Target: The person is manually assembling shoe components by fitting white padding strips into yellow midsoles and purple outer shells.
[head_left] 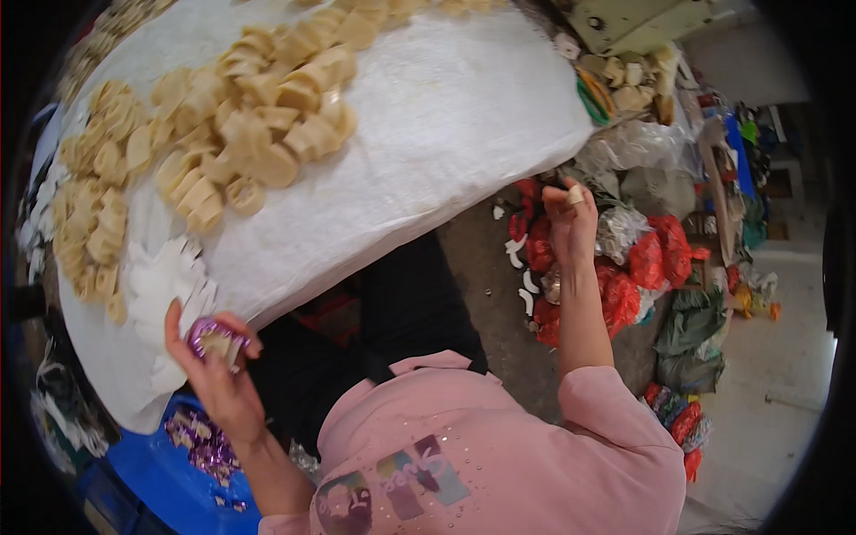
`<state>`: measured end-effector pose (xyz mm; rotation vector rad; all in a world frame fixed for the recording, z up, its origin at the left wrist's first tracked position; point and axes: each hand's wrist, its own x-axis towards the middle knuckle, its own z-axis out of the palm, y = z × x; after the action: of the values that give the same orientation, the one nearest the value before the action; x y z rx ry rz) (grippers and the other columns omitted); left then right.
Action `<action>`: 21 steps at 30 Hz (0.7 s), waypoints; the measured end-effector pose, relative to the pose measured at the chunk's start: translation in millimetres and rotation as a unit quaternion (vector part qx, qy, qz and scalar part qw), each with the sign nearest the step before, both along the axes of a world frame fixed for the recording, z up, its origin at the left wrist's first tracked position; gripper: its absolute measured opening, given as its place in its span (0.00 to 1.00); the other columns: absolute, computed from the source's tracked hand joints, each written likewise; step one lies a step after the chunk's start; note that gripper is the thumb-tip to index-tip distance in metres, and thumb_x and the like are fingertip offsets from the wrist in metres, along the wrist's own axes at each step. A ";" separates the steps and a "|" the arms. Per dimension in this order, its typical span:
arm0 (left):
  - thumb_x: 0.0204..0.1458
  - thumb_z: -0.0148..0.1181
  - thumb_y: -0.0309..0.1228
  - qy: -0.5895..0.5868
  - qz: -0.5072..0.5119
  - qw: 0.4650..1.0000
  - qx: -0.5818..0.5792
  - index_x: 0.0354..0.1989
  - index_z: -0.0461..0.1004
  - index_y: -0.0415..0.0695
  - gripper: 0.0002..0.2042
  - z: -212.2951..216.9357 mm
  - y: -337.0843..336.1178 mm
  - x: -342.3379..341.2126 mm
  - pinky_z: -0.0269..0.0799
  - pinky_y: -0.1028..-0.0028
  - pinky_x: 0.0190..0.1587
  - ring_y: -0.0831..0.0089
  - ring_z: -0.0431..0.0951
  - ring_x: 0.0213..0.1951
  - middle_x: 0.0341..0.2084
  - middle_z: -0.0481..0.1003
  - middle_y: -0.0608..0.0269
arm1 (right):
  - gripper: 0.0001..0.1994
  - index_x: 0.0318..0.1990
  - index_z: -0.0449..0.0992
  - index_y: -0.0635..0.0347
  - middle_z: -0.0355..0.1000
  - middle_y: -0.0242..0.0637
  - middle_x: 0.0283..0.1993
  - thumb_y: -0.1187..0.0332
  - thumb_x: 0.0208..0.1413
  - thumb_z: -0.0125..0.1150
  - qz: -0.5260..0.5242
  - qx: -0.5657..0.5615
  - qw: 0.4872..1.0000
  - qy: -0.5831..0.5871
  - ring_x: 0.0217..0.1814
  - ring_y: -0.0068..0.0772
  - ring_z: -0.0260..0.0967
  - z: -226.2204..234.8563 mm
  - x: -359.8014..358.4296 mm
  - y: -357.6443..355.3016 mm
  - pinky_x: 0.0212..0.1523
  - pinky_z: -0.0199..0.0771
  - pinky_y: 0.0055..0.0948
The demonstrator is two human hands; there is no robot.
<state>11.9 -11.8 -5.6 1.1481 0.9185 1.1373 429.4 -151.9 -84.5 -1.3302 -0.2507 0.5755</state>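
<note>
“Toward eight o'clock, from where we stand, what has the person got?”

“The left hand (223, 388) has its thumb and fingers around a shiny purple, curved piece with a beige inside (217, 345). It's held up beside the table edge.”

“And the right hand (573, 223)?”

“Out between two and three o'clock, off the table, fingers curled narrow. Something small and beige (575, 193) sits at the fingers; whether it's gripped or worn, I can't tell.”

“How far along would you say it is?”

“Partway, I'd judge. At half past seven, a glossy blue plastic tub (147, 473) holds crinkled purple pieces (201, 437), which I take for the done share. Plenty seems left: the curved, beige pieces (259, 134) heaped from nine to twelve show no purple.”

“Those white bits at nine?”

“A fanned pile of flat white pieces (169, 276), just beside the beige ones. I see no purple on them either.”

“What's the surface?”

“A broad table under wrinkled white sheeting (455, 98), bare toward twelve.”

“And the room?”

“Crowded. Knotted red plastic bags (646, 266) lie at three on a dark grey floor (499, 308), white curved scraps (515, 252) near them. A pale green metal panel (624, 25) stands at one; paler flooring (767, 446) spreads at four.”
</note>
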 end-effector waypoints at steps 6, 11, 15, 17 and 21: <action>0.58 0.49 0.41 0.037 -0.029 0.996 0.072 0.67 0.35 0.46 0.36 -1.9 2.1 3.6 0.66 0.72 0.34 0.72 0.67 0.27 0.39 0.66 0.49 | 0.26 0.57 0.65 0.65 0.63 0.45 0.59 0.67 0.50 0.61 0.292 -0.318 0.871 -0.232 0.62 0.39 0.59 -61.2 -112.7 -17.3 0.59 0.61 0.32; 0.57 0.52 0.42 0.065 -0.029 0.991 0.111 0.67 0.34 0.45 0.38 -5.1 1.5 -2.1 0.65 0.72 0.37 0.73 0.65 0.30 0.38 0.66 0.50 | 0.23 0.55 0.68 0.60 0.72 0.42 0.49 0.75 0.49 0.60 0.534 -0.297 0.718 -0.334 0.49 0.36 0.71 22.8 -107.2 13.4 0.49 0.70 0.34; 0.53 0.60 0.40 0.084 0.009 0.992 0.089 0.62 0.48 0.39 0.35 -3.3 1.2 -1.7 0.65 0.74 0.38 0.74 0.66 0.32 0.38 0.66 0.54 | 0.19 0.53 0.69 0.61 0.76 0.39 0.43 0.76 0.52 0.56 0.543 -0.177 0.794 -0.208 0.46 0.33 0.73 54.4 -141.0 45.6 0.47 0.71 0.31; 0.50 0.63 0.40 0.079 0.009 0.993 0.085 0.60 0.54 0.37 0.34 -3.6 -1.0 -6.5 0.65 0.75 0.38 0.74 0.67 0.33 0.38 0.66 0.56 | 0.17 0.52 0.70 0.61 0.76 0.38 0.41 0.76 0.54 0.55 0.529 -0.147 0.809 -0.210 0.45 0.31 0.73 59.2 -154.2 51.8 0.47 0.71 0.30; 0.44 0.69 0.42 0.104 0.021 0.993 0.052 0.56 0.59 0.37 0.35 -4.7 -6.7 -16.8 0.63 0.81 0.38 0.77 0.67 0.35 0.38 0.66 0.62 | 0.13 0.50 0.71 0.63 0.76 0.40 0.40 0.73 0.57 0.52 0.617 -0.017 0.787 0.006 0.44 0.32 0.73 85.9 -173.7 44.7 0.47 0.71 0.30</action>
<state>-4.9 -18.5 -10.3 1.3572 1.0574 1.1243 255.7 -107.2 1.4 -1.0518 -1.1457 1.6857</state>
